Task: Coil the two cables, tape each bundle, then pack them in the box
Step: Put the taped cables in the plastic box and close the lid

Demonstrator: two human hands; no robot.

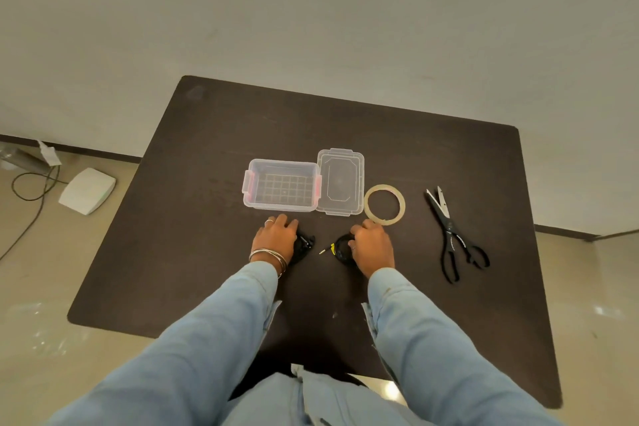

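Note:
Two coiled black cables lie on the dark table. My left hand (275, 235) grips the left coil (304, 246), which shows at the hand's right side. My right hand (371, 245) grips the right coil (340, 247), whose yellow-marked jack plug sticks out to the left. Behind the hands stands the clear plastic box (280, 206) with pink latches, open and with nothing inside. Its clear lid (340, 181) lies flat beside it on the right. A roll of clear tape (384, 205) lies just beyond my right hand.
Black-handled scissors (453, 239) lie at the right of the table (207, 252), blades pointing away. On the floor at left sit a white flat device (87, 190) and a trailing dark wire (31, 190). A wall rises behind the table.

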